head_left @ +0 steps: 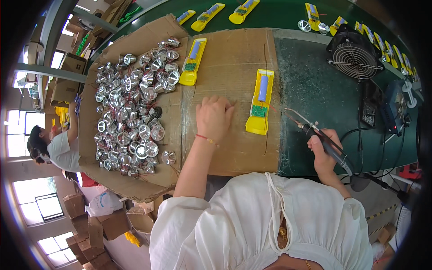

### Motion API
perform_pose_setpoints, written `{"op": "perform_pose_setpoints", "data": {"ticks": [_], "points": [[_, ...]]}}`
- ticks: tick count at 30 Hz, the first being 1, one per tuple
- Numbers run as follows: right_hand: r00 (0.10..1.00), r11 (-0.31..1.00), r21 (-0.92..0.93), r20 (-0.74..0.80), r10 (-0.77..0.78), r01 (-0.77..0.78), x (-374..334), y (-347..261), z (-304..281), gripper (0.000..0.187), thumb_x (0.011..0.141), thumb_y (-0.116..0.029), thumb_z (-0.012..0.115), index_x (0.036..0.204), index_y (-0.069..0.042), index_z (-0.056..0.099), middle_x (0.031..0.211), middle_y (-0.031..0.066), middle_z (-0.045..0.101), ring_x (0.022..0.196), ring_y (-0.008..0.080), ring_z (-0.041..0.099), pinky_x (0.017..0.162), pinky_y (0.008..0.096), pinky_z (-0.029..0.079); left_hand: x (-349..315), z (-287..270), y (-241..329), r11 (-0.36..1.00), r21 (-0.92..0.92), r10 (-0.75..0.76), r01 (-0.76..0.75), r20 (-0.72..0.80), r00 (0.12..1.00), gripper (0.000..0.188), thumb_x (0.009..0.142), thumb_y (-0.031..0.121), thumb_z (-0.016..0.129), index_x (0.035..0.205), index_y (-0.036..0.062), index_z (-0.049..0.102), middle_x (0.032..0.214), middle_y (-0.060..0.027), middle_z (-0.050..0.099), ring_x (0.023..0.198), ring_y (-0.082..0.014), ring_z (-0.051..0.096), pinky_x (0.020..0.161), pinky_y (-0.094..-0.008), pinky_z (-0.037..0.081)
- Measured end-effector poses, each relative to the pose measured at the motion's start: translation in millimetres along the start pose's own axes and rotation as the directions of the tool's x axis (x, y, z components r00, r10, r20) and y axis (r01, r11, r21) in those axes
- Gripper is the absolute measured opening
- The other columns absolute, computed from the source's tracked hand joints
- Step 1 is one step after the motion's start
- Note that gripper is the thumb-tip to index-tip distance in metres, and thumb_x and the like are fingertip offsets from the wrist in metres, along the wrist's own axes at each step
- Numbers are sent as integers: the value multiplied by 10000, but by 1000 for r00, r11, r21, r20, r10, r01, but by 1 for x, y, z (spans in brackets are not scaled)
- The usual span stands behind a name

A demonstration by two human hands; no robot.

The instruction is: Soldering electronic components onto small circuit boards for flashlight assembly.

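My right hand is wrapped round a soldering iron with a thin metal tube along it, its tip pointing up and left. Just left of the tip lies a yellow flashlight housing with a blue cylindrical battery and a green circuit board; thin wires stick out of it. My left hand rests on the cardboard sheet, left of this housing and apart from it. Its fingers are curled under, so what they hold, if anything, is hidden. A second yellow housing lies beyond that hand.
At the left stands a cardboard box full of shiny reflector cups. A black fan and a soldering station with cables are at the right. More yellow housings line the green table's far edge. Another person works at far left.
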State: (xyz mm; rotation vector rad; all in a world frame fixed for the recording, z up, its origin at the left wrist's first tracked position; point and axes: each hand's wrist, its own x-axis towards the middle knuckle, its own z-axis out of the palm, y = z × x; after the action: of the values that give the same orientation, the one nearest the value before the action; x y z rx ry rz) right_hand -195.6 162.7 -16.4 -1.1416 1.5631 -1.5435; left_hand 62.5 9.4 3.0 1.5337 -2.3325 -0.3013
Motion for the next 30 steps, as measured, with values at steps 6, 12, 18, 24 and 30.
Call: {"op": "perform_pose_setpoints", "data": {"ticks": [6,12,18,24,30], "points": [[957,980,-54,234,-172,189,5,-14,-1,170,831,-71,661,946,0,557,765,84,613,648,104,563,574,245,445,-23,3,13,668,-600,-343,441,278,897,154,811,174,694,807,20,684,731,-86,660,675,-204,624,634,-302,488],[980,986,-126,177,-87,110,15,-13,25,146,820,-121,694,872,-15,607,678,48,613,589,87,558,539,249,442,-31,29,30,706,-680,-253,198,19,967,136,809,132,695,801,-2,671,773,-98,641,588,-179,601,585,-294,478],[988,993,-46,111,-105,111,17,-7,35,154,816,-119,698,852,-6,601,648,31,611,563,66,550,510,236,433,-33,26,33,661,-676,-304,326,156,940,132,805,121,691,788,-6,660,780,-107,632,666,-198,612,614,-301,473],[990,998,-12,130,-59,61,17,-2,38,134,815,-90,691,837,-2,593,644,27,608,560,62,546,502,223,424,-30,24,35,722,-632,-267,282,122,956,132,797,116,691,770,-8,657,775,-104,627,623,-183,605,588,-295,469],[993,996,68,106,45,-52,14,-4,40,120,821,-72,678,846,1,586,662,34,622,583,64,564,528,219,446,-29,21,36,716,-629,-275,303,146,950,138,795,113,688,751,-14,656,766,-105,623,620,-172,611,577,-290,467]]}}
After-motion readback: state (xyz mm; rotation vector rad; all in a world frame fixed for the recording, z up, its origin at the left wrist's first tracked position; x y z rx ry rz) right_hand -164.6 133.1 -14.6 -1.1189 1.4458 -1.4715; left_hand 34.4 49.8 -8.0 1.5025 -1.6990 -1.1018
